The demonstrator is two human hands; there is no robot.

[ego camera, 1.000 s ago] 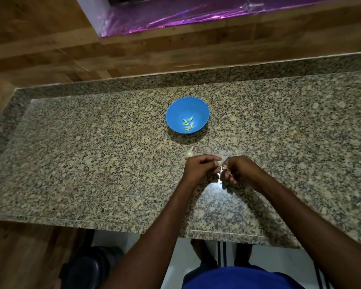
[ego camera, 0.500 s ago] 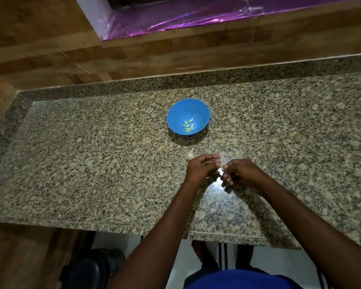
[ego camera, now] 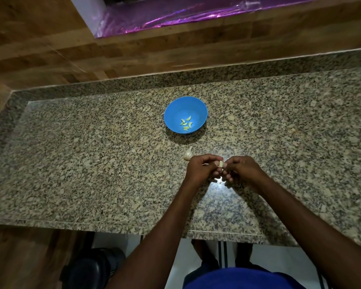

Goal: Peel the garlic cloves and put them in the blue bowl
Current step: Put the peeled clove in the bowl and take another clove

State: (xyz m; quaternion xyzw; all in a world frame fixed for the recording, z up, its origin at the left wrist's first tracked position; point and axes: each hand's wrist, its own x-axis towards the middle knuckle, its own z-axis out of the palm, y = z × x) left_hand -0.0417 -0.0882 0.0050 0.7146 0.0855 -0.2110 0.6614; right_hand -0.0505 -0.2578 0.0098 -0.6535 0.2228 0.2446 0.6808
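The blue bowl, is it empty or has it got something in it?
Not empty. The blue bowl stands upright on the counter, with a few pale peeled cloves lying at its bottom.

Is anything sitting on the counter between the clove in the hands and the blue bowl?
Only the pale garlic head, just left of a straight line from the small pale garlic clove to the round blue plastic bowl; otherwise bare speckled granite counter.

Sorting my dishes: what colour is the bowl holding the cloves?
Blue: the bowl, seen in the head view.
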